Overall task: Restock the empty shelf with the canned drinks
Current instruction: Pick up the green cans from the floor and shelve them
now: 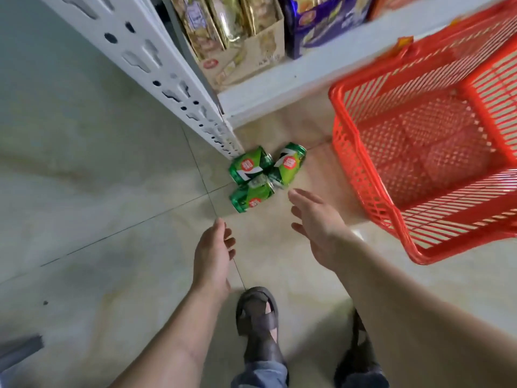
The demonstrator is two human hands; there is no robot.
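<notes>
Three green drink cans lie on their sides on the tiled floor, bunched together at the foot of the white shelf post (179, 88): one at the left (249, 168), one at the right (289, 165), one nearest me (251, 196). My right hand (316, 222) reaches toward them, fingers spread and straight, fingertips just short of the right can. My left hand (214, 253) hangs lower with loosely curled fingers. Neither hand holds anything.
An empty red plastic basket (352, 152) lies tipped at the right, its opening facing me. The white bottom shelf (307, 68) carries gold snack bags in a carton (246, 60) and blue packs (321, 21). My sandalled feet (258, 317) stand below the hands.
</notes>
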